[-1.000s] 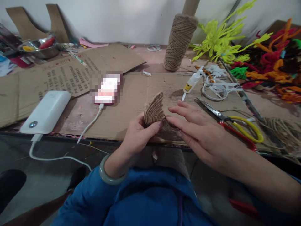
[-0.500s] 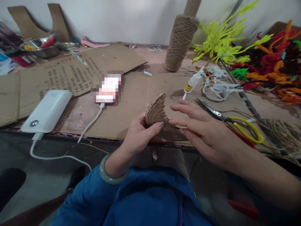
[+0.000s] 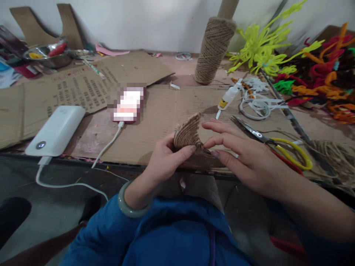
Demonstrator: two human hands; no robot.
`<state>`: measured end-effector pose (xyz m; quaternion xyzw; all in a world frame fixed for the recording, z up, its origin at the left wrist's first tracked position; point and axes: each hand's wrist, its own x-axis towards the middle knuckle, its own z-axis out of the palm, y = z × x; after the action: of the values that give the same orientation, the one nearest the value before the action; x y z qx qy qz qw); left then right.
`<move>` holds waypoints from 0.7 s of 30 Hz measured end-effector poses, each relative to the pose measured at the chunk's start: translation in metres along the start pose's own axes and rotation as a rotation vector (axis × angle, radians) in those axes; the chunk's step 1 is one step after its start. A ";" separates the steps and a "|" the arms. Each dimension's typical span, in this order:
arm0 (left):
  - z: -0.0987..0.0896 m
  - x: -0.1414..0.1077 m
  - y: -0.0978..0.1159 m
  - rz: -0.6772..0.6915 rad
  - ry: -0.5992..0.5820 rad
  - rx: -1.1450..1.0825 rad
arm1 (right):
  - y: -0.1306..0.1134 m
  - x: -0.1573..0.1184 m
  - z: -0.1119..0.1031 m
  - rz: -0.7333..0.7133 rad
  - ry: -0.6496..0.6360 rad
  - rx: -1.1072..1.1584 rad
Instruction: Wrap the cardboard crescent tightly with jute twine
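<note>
A small curved piece of coiled jute twine (image 3: 188,133) is held up over the table's front edge, its ridged rows facing me. My left hand (image 3: 169,155) is closed on its lower left side, with the thumb across the front. At the piece's lower right tip, my right hand (image 3: 238,151) has thumb and index finger pinched on the edge, while another finger stays stretched out above. The left fingers behind the piece are mostly hidden. Just beyond my right hand lie a small glue bottle (image 3: 229,96) and scissors (image 3: 259,136) with yellow and red handles.
Cardboard (image 3: 158,111) covers part of the table. A tall twine spool (image 3: 215,50) stands at the back. A phone (image 3: 128,104) and a white power bank (image 3: 57,129), with cables, lie to the left. Pipe-cleaner flowers (image 3: 260,48) and loose twine (image 3: 335,159) are on the right.
The twine piece and my left hand have shifted slightly right. My right index finger has bent, bringing its tip closer to the thumb at the piece's edge.
</note>
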<state>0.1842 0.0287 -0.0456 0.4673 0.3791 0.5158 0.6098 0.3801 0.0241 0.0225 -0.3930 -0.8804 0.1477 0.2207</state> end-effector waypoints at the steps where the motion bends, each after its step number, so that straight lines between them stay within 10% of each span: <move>1: 0.000 0.000 0.000 0.005 0.000 0.001 | 0.000 0.000 0.000 0.002 -0.006 0.011; 21: 0.002 0.001 -0.004 0.069 0.043 -0.026 | 0.002 -0.006 0.001 -0.040 0.008 -0.022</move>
<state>0.1876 0.0292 -0.0484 0.4609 0.3690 0.5515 0.5892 0.3847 0.0213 0.0193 -0.3783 -0.8887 0.1320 0.2231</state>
